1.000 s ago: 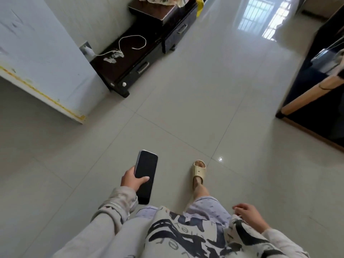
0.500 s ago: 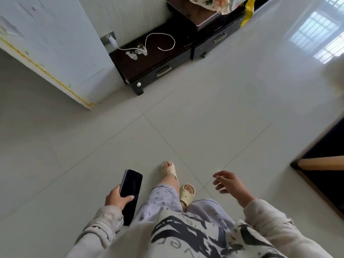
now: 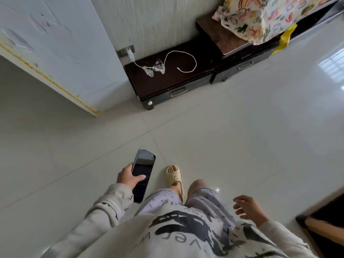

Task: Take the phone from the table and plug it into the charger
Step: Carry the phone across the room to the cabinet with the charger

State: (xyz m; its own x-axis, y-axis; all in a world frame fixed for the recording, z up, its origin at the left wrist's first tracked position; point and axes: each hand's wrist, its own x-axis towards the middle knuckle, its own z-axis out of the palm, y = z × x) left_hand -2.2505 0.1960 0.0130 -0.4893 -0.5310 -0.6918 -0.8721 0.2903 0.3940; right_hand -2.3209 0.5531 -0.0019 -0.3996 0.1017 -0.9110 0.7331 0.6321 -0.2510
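My left hand [image 3: 128, 176] grips a black phone [image 3: 143, 172], screen up and dark, low over the tiled floor. My right hand [image 3: 248, 208] hangs at my side with loose spread fingers and holds nothing. Ahead, a white charger plug [image 3: 130, 54] sits in a wall socket. Its white cable [image 3: 186, 61] curls across the top of a low dark cabinet [image 3: 182, 79], with the free tip lying near the middle of the cabinet top.
A pale blue door or panel [image 3: 55, 53] stands at the left of the cabinet. A patterned cloth bundle [image 3: 264, 15] rests on a raised brown block at the cabinet's right. Dark furniture with a wooden bar [image 3: 323, 228] edges in at the lower right. Glossy floor tiles [image 3: 242, 136] lie between.
The cabinet, socket and cable have come closer and larger in view as I walk toward them. The phone stays in my left hand; my right hand swung back beside my body.
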